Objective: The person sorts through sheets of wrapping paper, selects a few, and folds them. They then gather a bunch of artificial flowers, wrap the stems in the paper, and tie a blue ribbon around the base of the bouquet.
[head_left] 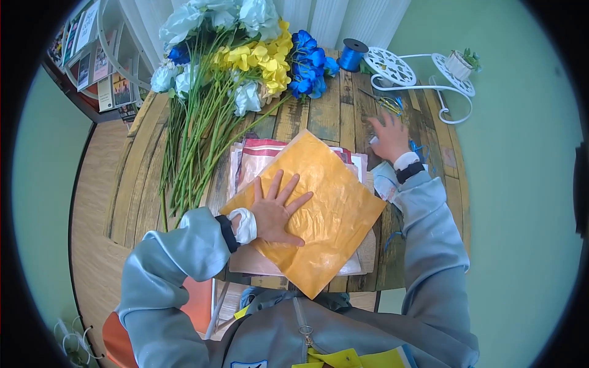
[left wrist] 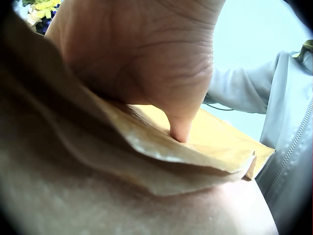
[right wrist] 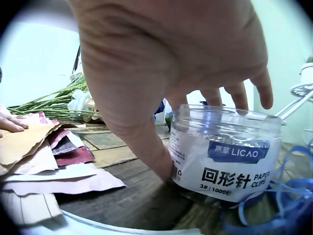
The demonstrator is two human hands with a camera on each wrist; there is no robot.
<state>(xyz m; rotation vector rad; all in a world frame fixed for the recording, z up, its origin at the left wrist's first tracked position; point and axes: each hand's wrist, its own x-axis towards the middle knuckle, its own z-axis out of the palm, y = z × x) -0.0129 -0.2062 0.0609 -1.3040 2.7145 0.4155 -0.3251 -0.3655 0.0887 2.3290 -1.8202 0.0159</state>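
My left hand [head_left: 273,211] rests flat, fingers spread, on a creased orange sheet of paper [head_left: 334,202]. That sheet lies turned cornerwise over a stack of pink, red and white sheets [head_left: 257,260]. In the left wrist view, the thumb of the left hand [left wrist: 146,58] presses on the paper. My right hand [head_left: 391,138] reaches to the right side of the table. In the right wrist view, that hand [right wrist: 186,58] is over a clear jar of paper clips [right wrist: 227,156]. The thumb is at the jar's left side; the other fingers spread above and beyond its rim.
Long-stemmed artificial flowers [head_left: 264,61] lie at the back left. A spool of blue ribbon [head_left: 351,56] stands at the back, beside a white metal stand [head_left: 392,67] with a small potted plant [head_left: 460,61]. Scissors [head_left: 390,104] lie beyond the right hand. Loose blue ribbon [right wrist: 279,200] curls beside the jar.
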